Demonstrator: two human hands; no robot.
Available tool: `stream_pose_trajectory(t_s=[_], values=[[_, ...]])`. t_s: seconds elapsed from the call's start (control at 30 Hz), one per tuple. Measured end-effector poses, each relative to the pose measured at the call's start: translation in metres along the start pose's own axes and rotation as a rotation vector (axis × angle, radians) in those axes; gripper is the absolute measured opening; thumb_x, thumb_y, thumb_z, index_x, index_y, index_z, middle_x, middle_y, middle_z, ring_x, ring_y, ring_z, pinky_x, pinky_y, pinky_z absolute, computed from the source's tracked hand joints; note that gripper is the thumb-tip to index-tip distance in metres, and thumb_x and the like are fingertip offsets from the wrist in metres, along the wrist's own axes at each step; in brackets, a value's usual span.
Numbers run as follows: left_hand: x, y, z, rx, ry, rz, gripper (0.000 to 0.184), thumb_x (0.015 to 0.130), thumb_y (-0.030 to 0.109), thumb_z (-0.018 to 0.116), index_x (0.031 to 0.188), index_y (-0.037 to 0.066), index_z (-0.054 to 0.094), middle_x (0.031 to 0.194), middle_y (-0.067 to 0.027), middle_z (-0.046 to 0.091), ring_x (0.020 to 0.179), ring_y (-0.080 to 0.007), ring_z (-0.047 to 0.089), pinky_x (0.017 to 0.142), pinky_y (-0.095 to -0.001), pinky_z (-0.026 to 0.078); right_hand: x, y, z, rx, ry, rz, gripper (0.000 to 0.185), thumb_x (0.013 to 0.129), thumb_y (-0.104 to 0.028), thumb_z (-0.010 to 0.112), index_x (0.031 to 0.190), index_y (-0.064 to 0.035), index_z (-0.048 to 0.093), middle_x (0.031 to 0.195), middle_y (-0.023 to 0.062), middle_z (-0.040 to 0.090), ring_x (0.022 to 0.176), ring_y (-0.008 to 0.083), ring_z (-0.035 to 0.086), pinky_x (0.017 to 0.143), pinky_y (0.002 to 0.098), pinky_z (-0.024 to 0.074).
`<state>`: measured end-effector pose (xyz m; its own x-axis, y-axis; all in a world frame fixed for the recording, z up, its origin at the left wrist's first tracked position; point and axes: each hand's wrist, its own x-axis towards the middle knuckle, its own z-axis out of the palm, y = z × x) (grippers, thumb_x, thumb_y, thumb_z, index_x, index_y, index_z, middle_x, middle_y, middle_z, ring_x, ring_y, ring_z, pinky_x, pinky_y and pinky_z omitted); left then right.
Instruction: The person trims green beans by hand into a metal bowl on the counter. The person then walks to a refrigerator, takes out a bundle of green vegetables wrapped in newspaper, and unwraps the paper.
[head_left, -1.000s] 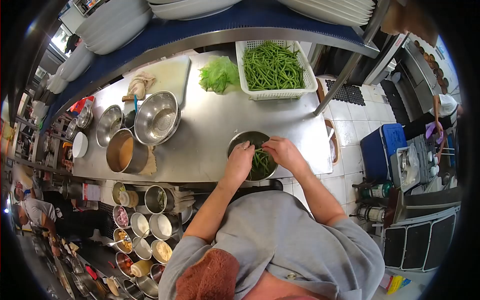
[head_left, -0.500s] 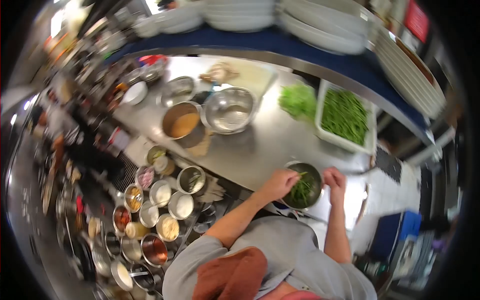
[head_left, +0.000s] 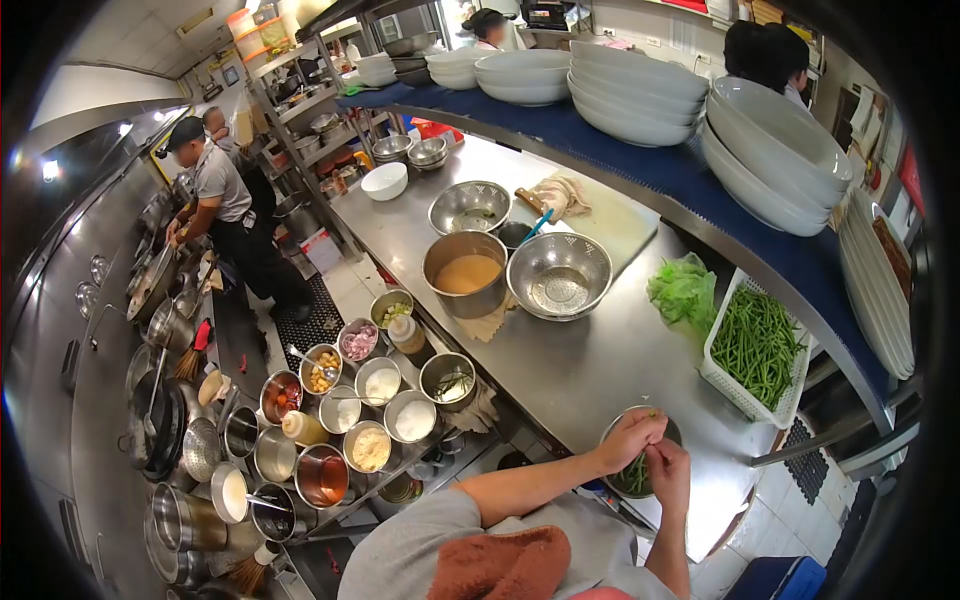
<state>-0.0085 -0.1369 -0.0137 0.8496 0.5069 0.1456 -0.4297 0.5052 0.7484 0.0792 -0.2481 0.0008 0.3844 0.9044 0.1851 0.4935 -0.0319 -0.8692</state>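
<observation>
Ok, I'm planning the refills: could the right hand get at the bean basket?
Probably yes: beyond the bowl, bare worktop leads from the right hand to the basket, whose near side looks open.

Steel table (head_left: 535, 365) carries a white bowl (head_left: 384, 182) far left, two colanders (head_left: 591, 299) and a pot (head_left: 470, 304) on a cloth (head_left: 488, 325) left. Cutting board (head_left: 622, 236) lies far; green plastic bag (head_left: 683, 291), bean basket (head_left: 741, 401) right; metal bowl (head_left: 674, 431) near edge.
</observation>
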Motion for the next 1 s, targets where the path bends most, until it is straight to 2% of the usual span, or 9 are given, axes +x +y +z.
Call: stream_pose_trajectory(t_s=[0.17,0.23,0.33,0.47,0.53,0.77,0.83,0.97,1.0], values=[[0.006,0.005,0.003,-0.315,0.019,-0.071,0.033,0.099,0.022,0.045,0.07,0.011,0.037,0.067,0.0022,0.033,0.064,-0.0107,0.034,0.062,-0.0248,0.033,-0.002,-0.003,-0.002,0.041,0.061,-0.138,0.013,0.089,-0.002,0.052,0.08,0.0046,0.058,0.064,0.0055,0.053,0.057,0.0111,0.048,0.052,0.0271,0.0366],[0.013,0.016,-0.003,-0.822,0.137,-0.317,0.033,0.101,0.025,0.042,0.071,0.011,0.037,0.067,0.0013,0.035,0.064,-0.0119,0.035,0.062,-0.026,0.034,-0.001,-0.009,-0.006,0.104,0.052,-0.021,0.013,0.087,-0.001,0.051,0.079,0.0058,0.057,0.067,0.0124,0.055,0.061,0.0185,0.052,0.057,0.0327,0.0402],[0.016,0.017,-0.016,-0.895,0.22,-0.351,0.034,0.101,0.026,0.041,0.071,0.011,0.037,0.067,0.0018,0.037,0.063,-0.012,0.036,0.059,-0.026,0.034,-0.001,0.006,-0.004,0.517,0.061,0.302,0.014,0.088,-0.005,0.053,0.081,0.005,0.058,0.067,0.0114,0.054,0.065,0.0168,0.052,0.061,0.0308,0.0412],[0.01,0.033,-0.027,-0.811,0.213,-0.387,0.035,0.1,0.028,0.043,0.07,0.012,0.037,0.065,0.0027,0.035,0.056,-0.0109,0.033,0.054,-0.0253,0.032,0.017,0.013,0.003,0.144,0.189,0.078,0.008,0.084,-0.005,0.06,0.083,0.0032,0.058,0.071,0.0128,0.056,0.07,0.0233,0.057,0.066,0.0344,0.0455],[0.003,0.033,-0.036,-0.241,0.035,-0.277,0.034,0.099,0.028,0.046,0.07,0.011,0.041,0.062,0.0032,0.036,0.051,-0.0081,0.03,0.051,-0.024,0.031,0.019,0.025,0.002,-0.547,0.021,-0.21,0.016,0.076,-0.003,0.066,0.091,0.0018,0.061,0.078,0.0157,0.059,0.078,0.0341,0.061,0.074,0.041,0.0481],[-0.017,0.026,-0.023,0.468,0.144,-0.367,0.031,0.099,0.029,0.047,0.082,0.005,0.056,0.064,0.0021,0.047,0.055,-0.0053,0.039,0.053,-0.0231,0.034,0.034,0.065,-0.002,-0.463,-0.197,-0.099,0.026,0.07,0.002,0.068,0.096,0.001,0.064,0.084,0.019,0.061,0.084,0.04,0.059,0.077,0.0449,0.048],[-0.016,0.016,-0.032,0.776,0.069,-0.112,0.031,0.1,0.029,0.045,0.092,0.002,0.059,0.066,-0.0012,0.054,0.059,-0.0136,0.048,0.058,-0.0271,0.04,0.036,0.052,-0.013,-0.424,-0.069,-0.101,0.018,0.071,0.004,0.066,0.088,0.0015,0.063,0.083,0.0189,0.062,0.08,0.0394,0.06,0.073,0.0445,0.0483],[-0.008,0.006,-0.036,1.021,0.061,-0.24,0.03,0.099,0.027,0.045,0.103,0.001,0.06,0.084,-0.0088,0.062,0.074,-0.0242,0.059,0.069,-0.0346,0.047,0.038,0.038,-0.023,-0.41,-0.029,-0.05,0.017,0.072,0.004,0.066,0.088,0.0021,0.064,0.081,0.0183,0.063,0.075,0.0375,0.061,0.07,0.0422,0.0486],[-0.009,-0.002,-0.033,1.142,0.073,0.017,0.031,0.099,0.026,0.044,0.108,0.001,0.059,0.094,-0.0122,0.061,0.083,-0.0285,0.059,0.075,-0.0375,0.047,0.038,0.029,-0.025,-0.366,-0.026,-0.039,0.017,0.072,0.004,0.067,0.089,0.0026,0.064,0.081,0.0181,0.063,0.073,0.0354,0.062,0.068,0.0406,0.0487]])
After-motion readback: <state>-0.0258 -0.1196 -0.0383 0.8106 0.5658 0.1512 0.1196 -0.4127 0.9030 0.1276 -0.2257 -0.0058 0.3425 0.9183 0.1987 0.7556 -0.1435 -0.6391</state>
